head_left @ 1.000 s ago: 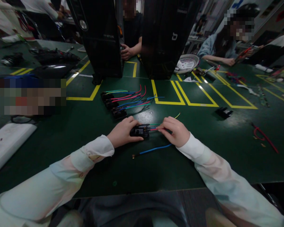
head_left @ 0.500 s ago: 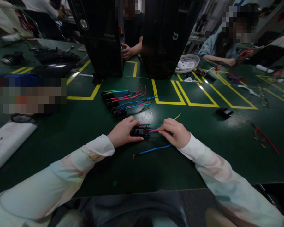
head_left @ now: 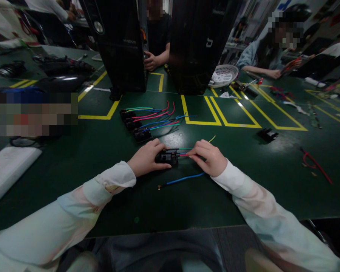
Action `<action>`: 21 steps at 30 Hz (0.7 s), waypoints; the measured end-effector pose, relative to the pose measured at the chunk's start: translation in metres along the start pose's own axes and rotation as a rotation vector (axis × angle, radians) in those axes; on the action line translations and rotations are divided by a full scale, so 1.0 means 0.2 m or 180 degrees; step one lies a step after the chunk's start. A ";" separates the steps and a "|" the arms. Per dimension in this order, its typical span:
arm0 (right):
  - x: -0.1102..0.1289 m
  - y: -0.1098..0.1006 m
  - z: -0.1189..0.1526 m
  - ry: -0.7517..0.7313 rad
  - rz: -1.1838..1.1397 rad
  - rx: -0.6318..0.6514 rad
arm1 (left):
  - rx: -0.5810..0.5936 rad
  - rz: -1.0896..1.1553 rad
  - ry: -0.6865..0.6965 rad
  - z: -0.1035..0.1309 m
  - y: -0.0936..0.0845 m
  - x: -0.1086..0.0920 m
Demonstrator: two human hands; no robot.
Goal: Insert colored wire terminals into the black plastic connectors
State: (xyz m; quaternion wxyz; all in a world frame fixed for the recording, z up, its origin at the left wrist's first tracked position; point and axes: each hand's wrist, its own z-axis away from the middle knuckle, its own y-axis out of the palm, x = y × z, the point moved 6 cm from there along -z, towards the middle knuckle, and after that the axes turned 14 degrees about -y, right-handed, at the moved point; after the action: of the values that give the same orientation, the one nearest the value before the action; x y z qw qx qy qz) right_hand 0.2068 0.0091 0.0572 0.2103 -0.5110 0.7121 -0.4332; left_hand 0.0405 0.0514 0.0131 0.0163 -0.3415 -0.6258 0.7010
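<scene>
Low over the green table, my left hand (head_left: 147, 156) is closed around a black plastic connector block (head_left: 169, 157), thumb along its near side. Coloured wires come out of the block's right end. My right hand (head_left: 209, 156) pinches these wires (head_left: 183, 155), a red one among them, a short way from the block. A yellow-green wire end (head_left: 212, 138) sticks out beyond my right fingers. Nearer to me lies a loose blue wire (head_left: 184, 178) with a small metal terminal; its right end is hidden by my right hand.
Several wired black connectors (head_left: 143, 135) lie in a row beyond my hands. Two tall black computer cases (head_left: 119, 49) stand farther back. At right are a black block (head_left: 268, 135) and a red wire (head_left: 319, 168); a white box (head_left: 14, 170) is at left. Co-workers sit across the table.
The view has shifted very slightly. Both hands keep the same hold on the connector block and its wires.
</scene>
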 end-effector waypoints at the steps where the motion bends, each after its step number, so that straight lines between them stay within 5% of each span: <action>1: 0.01 0.00 0.00 -0.0056 -0.0060 0.0054 | 0.0004 0.0003 0.0001 0.00 0.00 0.00; 21: 0.01 0.00 0.00 0.0021 0.0185 0.0047 | -0.0018 -0.0014 -0.0019 0.00 0.00 0.00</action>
State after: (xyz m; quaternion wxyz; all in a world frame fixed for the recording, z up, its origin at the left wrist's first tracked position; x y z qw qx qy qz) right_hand 0.2065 0.0070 0.0570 0.2242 -0.4871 0.7241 -0.4339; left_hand 0.0404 0.0517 0.0129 0.0150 -0.3381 -0.6286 0.7003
